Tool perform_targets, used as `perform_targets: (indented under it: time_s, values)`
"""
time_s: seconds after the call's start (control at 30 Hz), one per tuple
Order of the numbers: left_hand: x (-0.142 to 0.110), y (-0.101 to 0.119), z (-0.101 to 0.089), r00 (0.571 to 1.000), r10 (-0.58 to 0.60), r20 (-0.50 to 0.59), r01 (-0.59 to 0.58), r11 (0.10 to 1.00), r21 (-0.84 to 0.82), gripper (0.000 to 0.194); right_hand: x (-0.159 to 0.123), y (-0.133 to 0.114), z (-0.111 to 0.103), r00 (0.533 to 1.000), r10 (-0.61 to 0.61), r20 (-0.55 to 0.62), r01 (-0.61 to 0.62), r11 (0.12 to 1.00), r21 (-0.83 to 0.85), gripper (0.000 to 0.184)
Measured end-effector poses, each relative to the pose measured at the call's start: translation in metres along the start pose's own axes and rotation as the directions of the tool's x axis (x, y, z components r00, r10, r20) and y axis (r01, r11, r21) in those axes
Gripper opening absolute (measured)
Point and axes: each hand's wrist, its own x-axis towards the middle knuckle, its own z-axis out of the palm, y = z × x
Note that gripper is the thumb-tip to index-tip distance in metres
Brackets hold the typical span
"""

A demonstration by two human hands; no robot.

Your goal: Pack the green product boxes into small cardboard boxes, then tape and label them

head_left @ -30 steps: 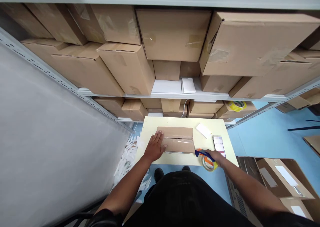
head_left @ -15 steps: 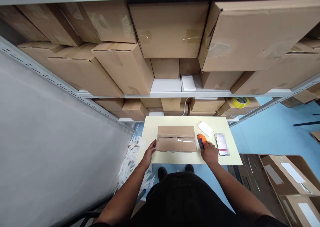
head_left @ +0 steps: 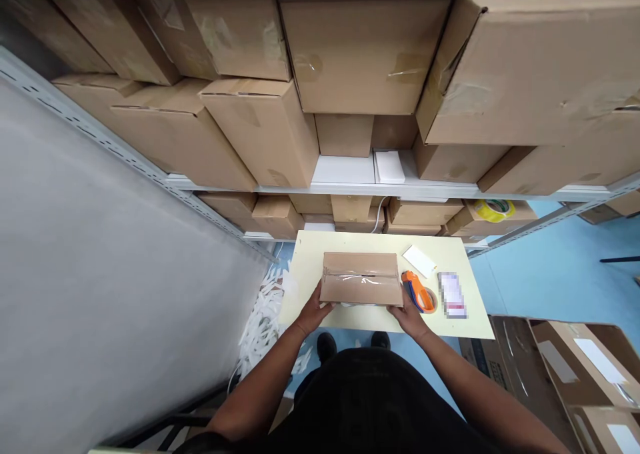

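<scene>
A flat cardboard box (head_left: 361, 279) with clear tape along its top seam lies on a small pale yellow table (head_left: 310, 267). My left hand (head_left: 313, 313) grips the box's near left corner. My right hand (head_left: 407, 315) grips its near right corner. Just right of the box an orange and blue tape dispenser (head_left: 419, 292) rests on the table, with nobody holding it. Beyond the dispenser are a phone (head_left: 453, 295) and a white card (head_left: 419, 261).
Metal shelves (head_left: 350, 189) stacked with cardboard boxes rise behind the table. A yellow tape roll (head_left: 494, 209) sits on a lower box at right. Open cartons (head_left: 575, 367) stand on the blue floor at right. White paper strips (head_left: 260, 321) litter the floor at left, beside a grey wall.
My right hand has set the tape dispenser down beside the box and moved to the box's near right corner. My left hand has slid from the box's top to its near left corner.
</scene>
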Motion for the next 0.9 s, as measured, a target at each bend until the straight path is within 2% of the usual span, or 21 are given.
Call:
perform_targets:
  time_s: [0.13, 0.2, 0.3, 0.4, 0.47, 0.57, 0.63, 0.7, 0.73, 0.8, 0.9]
  values:
    - [0.006, 0.025, -0.002, 0.995, 0.065, -0.074, -0.050, 0.981, 0.190, 0.076, 0.005, -0.034, -0.016, 0.999, 0.027, -0.041, -0.029, 0.998, -0.052, 0.066]
    - [0.016, 0.036, -0.005, 0.988, 0.086, -0.132, -0.046, 0.958, 0.283, 0.067, 0.013, -0.055, -0.024, 0.994, 0.089, -0.064, -0.096, 0.989, -0.116, 0.058]
    - [0.039, 0.047, -0.007, 0.985, 0.088, -0.148, -0.029, 0.930, 0.366, 0.056, 0.034, -0.081, -0.027, 0.977, 0.180, -0.112, -0.198, 0.964, -0.180, 0.055]
    - [0.062, 0.051, -0.003, 0.981, -0.036, -0.189, 0.109, 0.914, 0.391, 0.049, 0.064, -0.094, -0.021, 0.947, 0.271, -0.173, -0.307, 0.923, -0.232, 0.057]
    - [0.073, 0.051, 0.002, 0.959, -0.136, -0.248, 0.229, 0.889, 0.397, 0.048, 0.084, -0.096, -0.019, 0.931, 0.318, -0.178, -0.355, 0.901, -0.251, 0.058]
    - [0.080, 0.049, 0.007, 0.932, -0.198, -0.303, 0.310, 0.870, 0.384, 0.048, 0.097, -0.088, -0.022, 0.942, 0.296, -0.159, -0.325, 0.923, -0.205, 0.056]
    - [0.078, 0.046, 0.006, 0.933, -0.207, -0.295, 0.312, 0.874, 0.372, 0.048, 0.091, -0.073, -0.031, 0.959, 0.230, -0.169, -0.258, 0.950, -0.176, 0.053]
    - [0.072, 0.043, 0.001, 0.942, -0.193, -0.276, 0.289, 0.884, 0.369, 0.050, 0.075, -0.050, -0.043, 0.964, 0.155, -0.216, -0.206, 0.949, -0.238, 0.050]
    - [0.068, 0.041, -0.002, 0.942, -0.180, -0.282, 0.280, 0.886, 0.369, 0.051, 0.065, -0.037, -0.048, 0.959, 0.126, -0.253, -0.207, 0.923, -0.325, 0.048]
    - [0.056, 0.037, -0.010, 0.934, -0.144, -0.328, 0.269, 0.887, 0.375, 0.053, 0.047, -0.012, -0.058, 0.929, 0.119, -0.350, -0.298, 0.801, -0.519, 0.043]
    - [0.037, 0.032, -0.020, 0.914, -0.078, -0.397, 0.249, 0.882, 0.400, 0.049, 0.036, 0.013, -0.061, 0.907, 0.230, -0.353, -0.418, 0.600, -0.683, 0.049]
